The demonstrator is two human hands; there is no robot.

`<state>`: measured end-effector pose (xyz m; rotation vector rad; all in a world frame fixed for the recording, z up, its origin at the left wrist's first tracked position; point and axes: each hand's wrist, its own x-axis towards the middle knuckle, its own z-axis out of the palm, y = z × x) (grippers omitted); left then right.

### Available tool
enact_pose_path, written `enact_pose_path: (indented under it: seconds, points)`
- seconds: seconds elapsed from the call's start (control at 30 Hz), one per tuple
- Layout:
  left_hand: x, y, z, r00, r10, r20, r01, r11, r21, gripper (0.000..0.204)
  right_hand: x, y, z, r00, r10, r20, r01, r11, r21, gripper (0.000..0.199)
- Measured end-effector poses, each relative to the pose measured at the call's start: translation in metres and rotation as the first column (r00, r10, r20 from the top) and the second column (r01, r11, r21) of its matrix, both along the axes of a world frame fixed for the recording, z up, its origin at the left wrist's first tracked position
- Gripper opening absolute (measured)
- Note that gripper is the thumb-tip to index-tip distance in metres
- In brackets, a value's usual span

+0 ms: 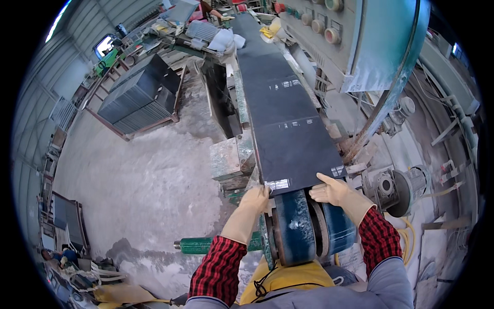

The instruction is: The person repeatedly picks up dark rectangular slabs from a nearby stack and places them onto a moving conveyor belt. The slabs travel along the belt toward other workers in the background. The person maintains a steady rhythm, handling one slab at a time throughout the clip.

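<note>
A dark, glossy stone slab (pixel 296 154) lies flat at the near end of a conveyor, first in a row of similar slabs (pixel 278 98) running away from me. My left hand (pixel 254 200), in a cream glove, grips its near left corner, with the fingertips partly hidden. At the near edge, towards the right corner, my gloved right hand (pixel 332 192) has its thumb on top and its fingers at the edge below. Just under that edge are the blue conveyor belts (pixel 295 226) on their end roller, close to my yellow apron (pixel 283 280).
Stacked dark slabs (pixel 139 98) stand in a metal frame at left. A green bar (pixel 198 244) sticks out left of the roller. A motor (pixel 404 188) sits at right beneath a control panel (pixel 324 31). Another person's gloved hand (pixel 226 18) is at the conveyor's far end.
</note>
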<state>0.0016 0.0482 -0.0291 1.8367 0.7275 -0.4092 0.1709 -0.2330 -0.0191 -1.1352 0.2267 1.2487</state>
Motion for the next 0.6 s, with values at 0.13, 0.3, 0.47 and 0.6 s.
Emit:
enact_pose_path:
  seconds: [0.13,0.3,0.47,0.6]
  points:
    - [-0.023,-0.008,0.061,0.979,-0.058,0.195,0.002,0.961,0.278,0.037,0.015,-0.016,0.012,0.976,0.103,0.192,-0.045,0.957,-0.286,0.049]
    - [-0.149,-0.026,0.044,0.889,0.220,0.401,-0.283,0.954,0.103,0.042,0.057,-0.025,-0.009,0.996,0.067,-0.057,-0.026,0.846,0.533,0.044]
    - [-0.313,-0.071,0.038,0.661,0.743,0.107,-0.748,0.664,0.016,0.046,-0.032,0.061,0.005,0.979,0.112,0.171,-0.169,0.913,0.370,0.052]
    - [-0.466,-0.130,0.026,0.215,0.974,0.068,-0.972,0.220,-0.079,0.046,-0.144,0.112,-0.023,0.953,0.300,-0.041,-0.244,0.842,0.481,0.051]
